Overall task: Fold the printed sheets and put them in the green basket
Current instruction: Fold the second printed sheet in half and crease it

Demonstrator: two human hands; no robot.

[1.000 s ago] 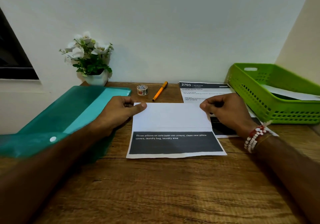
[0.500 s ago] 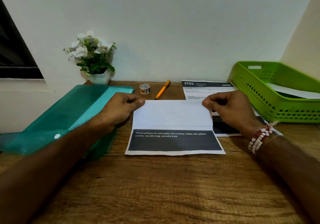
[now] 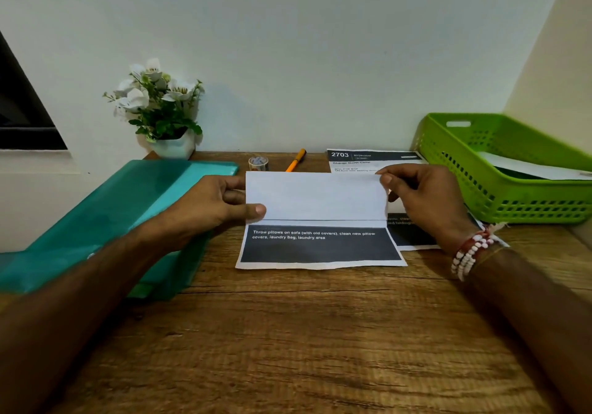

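Fingers of left hand [image 3: 208,208] and right hand [image 3: 426,202] pinch the flap ends of the half-folded printed sheet [image 3: 315,199], on the worktop [image 3: 320,333] near the green basket [image 3: 512,208]; uneven pull likely skews the crease.

A sheet [image 3: 315,199] lies mid-table [image 3: 304,333], its top flap folded down white side up (a dark printed band shows below the crease). The left hand [image 3: 211,208] pinches the flap's edge at 9 o'clock, and the right hand [image 3: 426,202] pinches its far corner at 3. A second sheet [image 3: 368,161] pokes out at 1. The basket [image 3: 512,202] at 2 holds paper [image 3: 528,167]. A folder [image 3: 128,208] lies at 9, a plant [image 3: 160,106] at 11, and tape [image 3: 258,163] and a pen [image 3: 296,159] at 12.
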